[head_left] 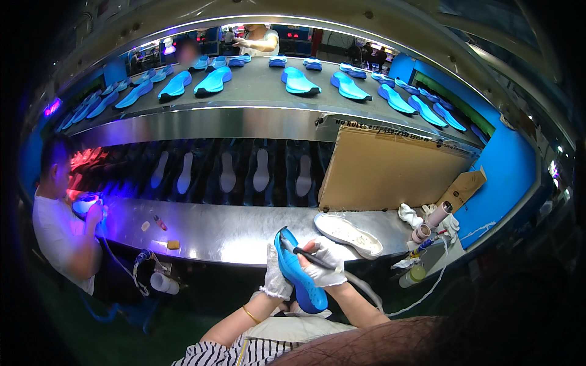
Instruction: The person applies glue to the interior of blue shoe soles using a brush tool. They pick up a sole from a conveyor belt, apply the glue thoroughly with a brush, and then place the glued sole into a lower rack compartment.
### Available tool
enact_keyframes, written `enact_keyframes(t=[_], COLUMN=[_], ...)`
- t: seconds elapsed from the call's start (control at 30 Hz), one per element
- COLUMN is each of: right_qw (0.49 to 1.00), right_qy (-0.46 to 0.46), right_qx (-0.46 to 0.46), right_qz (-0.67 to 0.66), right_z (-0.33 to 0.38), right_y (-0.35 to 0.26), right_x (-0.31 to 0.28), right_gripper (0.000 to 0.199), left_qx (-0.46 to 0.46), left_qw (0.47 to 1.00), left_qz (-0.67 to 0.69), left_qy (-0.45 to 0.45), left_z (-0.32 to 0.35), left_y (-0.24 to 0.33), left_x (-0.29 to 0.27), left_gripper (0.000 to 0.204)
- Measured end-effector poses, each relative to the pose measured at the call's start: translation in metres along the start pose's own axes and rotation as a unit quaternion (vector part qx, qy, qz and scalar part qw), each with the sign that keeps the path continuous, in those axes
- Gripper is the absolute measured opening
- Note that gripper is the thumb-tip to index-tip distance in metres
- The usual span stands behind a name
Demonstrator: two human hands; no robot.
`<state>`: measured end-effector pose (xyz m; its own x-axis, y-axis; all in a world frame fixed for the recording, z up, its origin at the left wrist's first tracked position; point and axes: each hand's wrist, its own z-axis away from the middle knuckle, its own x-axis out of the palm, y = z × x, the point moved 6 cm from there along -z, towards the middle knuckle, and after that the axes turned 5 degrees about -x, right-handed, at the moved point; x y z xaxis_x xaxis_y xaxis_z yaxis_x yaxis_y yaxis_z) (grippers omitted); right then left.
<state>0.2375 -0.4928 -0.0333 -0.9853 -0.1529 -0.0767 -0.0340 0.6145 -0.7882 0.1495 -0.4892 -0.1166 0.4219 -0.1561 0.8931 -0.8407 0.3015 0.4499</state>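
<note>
My left hand (pixel 276 276), in a white glove with bare fingertips, grips a blue shoe sole (pixel 296 277) by its left edge, tilted upright before me. My right hand (pixel 327 262), gloved the same way, closes round a black-handled brush (pixel 314 258). The brush tip rests at the inner face of the sole, near its upper end. A pale hose (pixel 365 290) runs down beside my right wrist. Just beyond my right hand, a white shoe-shaped tray (pixel 348 235) with small pale bits in it lies on the metal bench (pixel 226 235).
Many blue soles (pixel 214 80) lie on the dark upper belt (pixel 256 79). Behind the bench, shoe uppers (pixel 261 171) stand in a row. A cardboard sheet (pixel 390 174) leans at right, near a pink bottle (pixel 439 215) and rags. A co-worker (pixel 64 235) sits at left.
</note>
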Motion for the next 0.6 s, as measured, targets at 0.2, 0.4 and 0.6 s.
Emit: enact_keyframes(t=[0.2,0.4,0.6], right_qw=[0.990,0.996,0.985], right_qy=[-0.022,-0.066,-0.098], right_qx=[0.120,0.064,-0.123], right_qz=[-0.073,-0.023,0.074], right_z=[0.013,0.033,0.028], right_y=[0.011,0.020,-0.016], right_x=[-0.006,0.009,0.011], right_gripper=[0.021,0.022,0.020], left_qx=[-0.023,-0.060,-0.112], left_qw=[0.998,0.996,0.991], left_qz=[0.007,0.019,0.021], left_qy=[0.059,0.061,0.064], left_z=[0.006,0.011,0.015], left_y=[-0.001,0.012,0.023], left_x=[-0.026,-0.022,-0.019], left_gripper=[0.080,0.083,0.085])
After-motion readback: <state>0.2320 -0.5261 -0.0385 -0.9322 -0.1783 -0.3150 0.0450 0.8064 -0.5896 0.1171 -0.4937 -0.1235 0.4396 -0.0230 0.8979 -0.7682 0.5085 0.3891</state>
